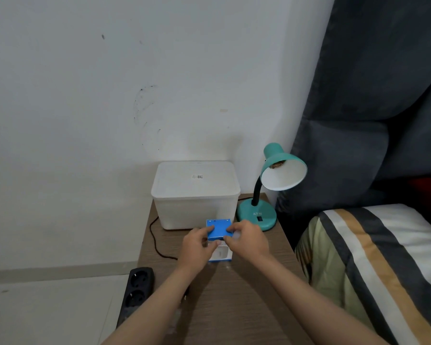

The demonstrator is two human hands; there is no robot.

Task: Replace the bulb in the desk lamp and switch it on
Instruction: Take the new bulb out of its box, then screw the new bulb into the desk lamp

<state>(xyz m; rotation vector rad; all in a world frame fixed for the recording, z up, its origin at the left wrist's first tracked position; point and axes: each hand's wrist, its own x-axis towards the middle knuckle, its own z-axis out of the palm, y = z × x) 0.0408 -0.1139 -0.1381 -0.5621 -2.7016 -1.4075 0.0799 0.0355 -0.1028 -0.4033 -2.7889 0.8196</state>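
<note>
A teal desk lamp stands at the back right of the wooden side table; its white-lined shade faces me and the socket inside looks bare. A small blue and white bulb box stands upright on the table in front of the lamp's base. My left hand grips the box's left side, thumb on the blue top. My right hand pinches the top's right edge. The bulb itself is hidden.
A white lidded plastic bin sits behind the box against the wall. The lamp's black cord runs down the table's left edge toward a black power strip on the floor. A striped bed and dark curtain flank the right.
</note>
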